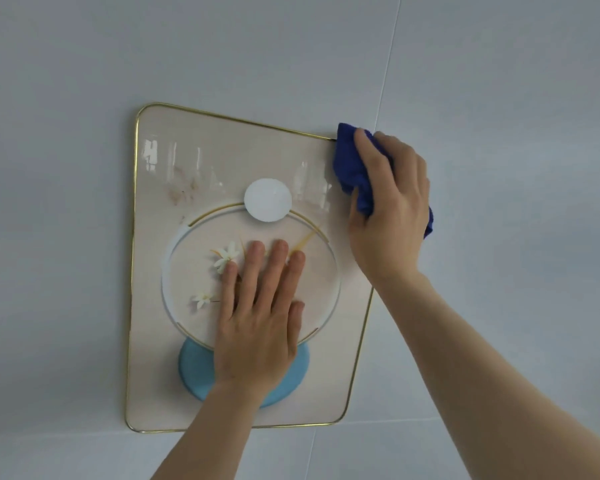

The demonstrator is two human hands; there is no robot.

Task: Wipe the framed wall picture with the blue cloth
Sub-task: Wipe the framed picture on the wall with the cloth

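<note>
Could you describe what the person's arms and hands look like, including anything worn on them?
Both arms are bare up to the picture's edge, with no sleeves in view. The left hand and right hand wear no gloves, rings, watch or bracelets.

The right hand (390, 202) and its bunched dark-blue cloth (352, 168) hide the gold-rimmed framed picture's (153, 306) upper right corner. The flat left hand (260, 317) covers part of its pale blue disc (194, 372). Both forearms are cut off by the near edge.

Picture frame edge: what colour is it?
Thin gold trim around the framed picture, clearest in the head view.
</note>
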